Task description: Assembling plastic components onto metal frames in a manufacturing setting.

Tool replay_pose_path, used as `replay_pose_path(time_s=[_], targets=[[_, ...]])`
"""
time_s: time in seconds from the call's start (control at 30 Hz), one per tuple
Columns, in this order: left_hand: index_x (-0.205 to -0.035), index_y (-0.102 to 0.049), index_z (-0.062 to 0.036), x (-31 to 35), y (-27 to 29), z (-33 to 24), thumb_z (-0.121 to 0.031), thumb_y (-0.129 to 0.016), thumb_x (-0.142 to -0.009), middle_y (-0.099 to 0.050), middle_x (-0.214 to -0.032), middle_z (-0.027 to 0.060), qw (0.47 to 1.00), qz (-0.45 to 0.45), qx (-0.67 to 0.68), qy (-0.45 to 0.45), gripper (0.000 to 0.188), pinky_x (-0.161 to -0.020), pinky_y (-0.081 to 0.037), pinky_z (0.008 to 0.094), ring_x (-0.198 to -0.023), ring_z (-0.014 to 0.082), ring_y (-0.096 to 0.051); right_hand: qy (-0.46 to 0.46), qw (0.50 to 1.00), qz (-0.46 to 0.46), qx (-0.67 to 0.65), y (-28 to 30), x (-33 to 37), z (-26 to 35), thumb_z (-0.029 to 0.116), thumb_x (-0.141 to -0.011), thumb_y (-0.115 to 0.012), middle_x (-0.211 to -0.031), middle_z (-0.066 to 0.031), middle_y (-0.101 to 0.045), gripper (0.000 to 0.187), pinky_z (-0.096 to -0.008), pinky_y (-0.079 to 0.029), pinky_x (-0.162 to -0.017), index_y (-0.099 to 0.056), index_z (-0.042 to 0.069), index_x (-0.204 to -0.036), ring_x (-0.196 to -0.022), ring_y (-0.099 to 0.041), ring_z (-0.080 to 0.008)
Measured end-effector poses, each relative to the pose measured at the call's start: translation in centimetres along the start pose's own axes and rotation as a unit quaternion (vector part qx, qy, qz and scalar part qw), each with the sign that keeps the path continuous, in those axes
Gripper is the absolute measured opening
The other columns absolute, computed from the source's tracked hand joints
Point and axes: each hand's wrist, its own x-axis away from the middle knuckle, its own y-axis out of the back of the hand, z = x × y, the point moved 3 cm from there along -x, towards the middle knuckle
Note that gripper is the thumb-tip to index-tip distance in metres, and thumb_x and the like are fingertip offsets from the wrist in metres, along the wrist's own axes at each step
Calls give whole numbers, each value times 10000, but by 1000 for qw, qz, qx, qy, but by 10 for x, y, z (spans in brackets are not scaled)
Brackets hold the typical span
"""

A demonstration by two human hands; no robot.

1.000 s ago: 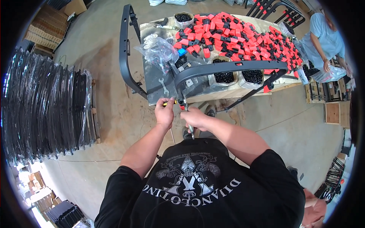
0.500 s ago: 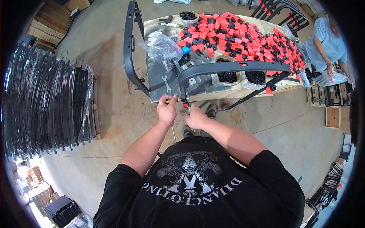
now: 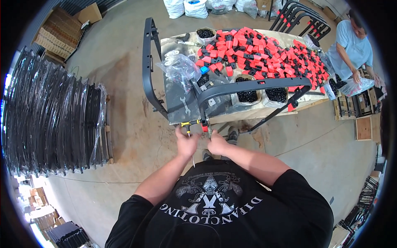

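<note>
The left hand (image 3: 187, 144) is at a yellow-and-black T-handle tool (image 3: 190, 123), whose thin shaft shows below it; the right hand (image 3: 218, 144) grips a metal tool (image 3: 209, 131) beside the dark curved frame (image 3: 244, 87); on the table (image 3: 174, 112) lie a wrench (image 3: 185, 105), a plastic bag (image 3: 180, 68) and many red-and-black parts (image 3: 252, 51); at right, another person (image 3: 349, 45) handles a clear bag (image 3: 356, 87).

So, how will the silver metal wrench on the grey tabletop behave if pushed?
The wrench is probably stiff and heavy for its size, judging by its solid metal look. Lying flat on the tabletop, it would likely slide rather than roll.
</note>
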Motion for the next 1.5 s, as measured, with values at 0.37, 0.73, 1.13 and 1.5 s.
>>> replay_pose_path(time_s=[0.37,0.73,1.13,1.5], targets=[[-799,-584,-81,15,5,-50,-110,-695,-915,-524,-693,-3,924,266,-12,272,164,-462,-358,249,-550,92,-461,-84,956,159,-231,40,34,40,184,-929,-575,-808,-226,-653,388,-477,-554,-537,-452,-122,-1133,-613,-677,-328],[-817,-587,-64,9,1,-42,-70,-675,-918,-471,-648,-21,925,223,70,299,133,-450,-326,243,-504,84,-393,6,997,66,45,37,25,28,228,-875,-690,-1172,-356,-627,639,-471,-507,-983,-362,-143,-1280,-1135,-636,-450],[-916,-598,-32,11,1,1,-52,-679,-833,-552,-685,-6,978,169,-102,67,117,-512,-411,282,-549,111,-494,20,998,52,18,31,23,27,296,-831,-733,-1193,-365,-616,782,-457,-507,-991,-335,-190,-1297,-1143,-635,-447],[-960,-562,-44,-19,-4,60,-131,-735,-855,-620,-778,24,991,76,-78,-77,220,-611,-484,292,-637,128,-577,-23,989,38,-144,22,15,11,277,-905,-638,-1032,-300,-693,519,-471,-539,-881,-499,-74,-1262,-1004,-685,-442]])
